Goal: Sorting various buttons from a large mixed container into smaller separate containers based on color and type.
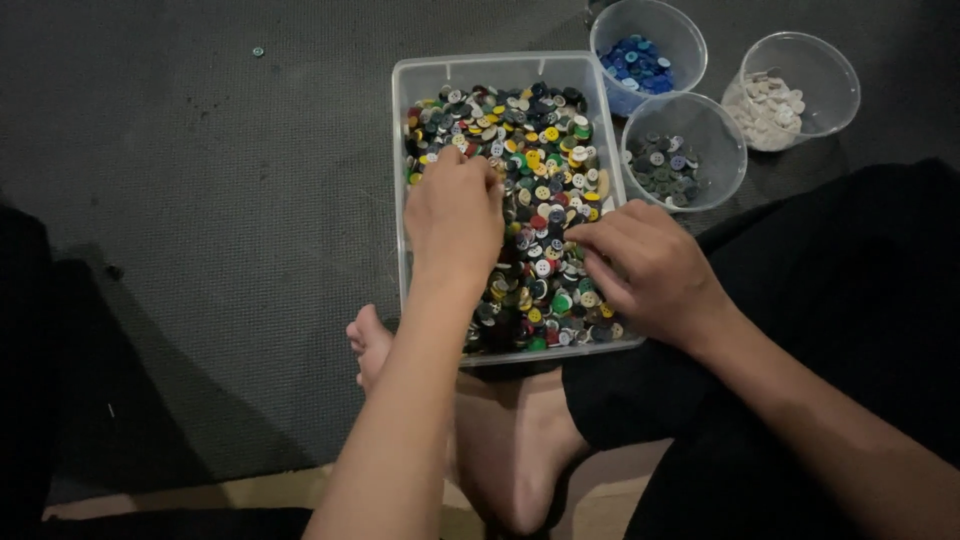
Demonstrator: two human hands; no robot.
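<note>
Buttons (535,170) (mixed colours) under both curled hands: left hand (455,215), right hand (650,270).

We cannot see the fingertips of the left hand (455,215): they sink into the mixed buttons (540,150) inside the clear tray (420,75). Above the tray, the blue-button cup (650,45) is cut by the top edge. Left of the tray, a speck (258,51) on the floor is too small to tell.

bin (420,75): clear, my buttons (540,180) mixed green, yellow, white, red, black | cup one (640,62): blue buttons | cup two (668,168): dark grey-green buttons | cup three (770,108): white buttons | mat (200,200): dark grey, fine weave | my shorts (850,300): black
</note>
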